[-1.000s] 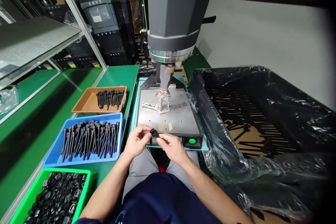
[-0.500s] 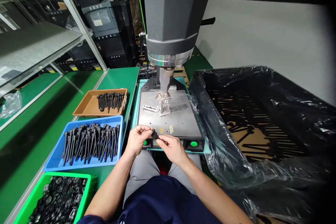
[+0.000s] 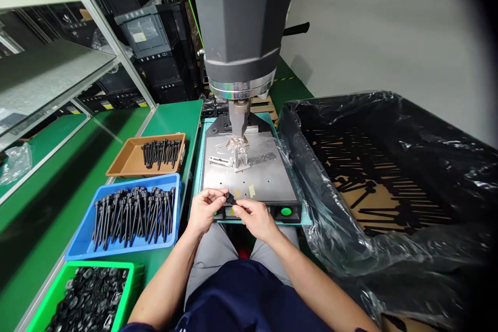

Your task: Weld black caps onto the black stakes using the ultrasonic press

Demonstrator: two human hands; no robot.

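Observation:
A small black part is held between my two hands, over the front edge of the metal plate. My left hand pinches its left side with thumb and fingers. My right hand grips its right side. Behind them, the fixture wrapped in clear film stands on the plate, under the grey press head. A green button shows to the right of my right hand.
On the left stand an orange tray and a blue tray of black screw-like parts, and a green bin of small black pieces. A large film-lined box with long black parts is on the right.
The view has shifted slightly, so the press appears further left. Both hands still hold the black part, which seems turned a little.

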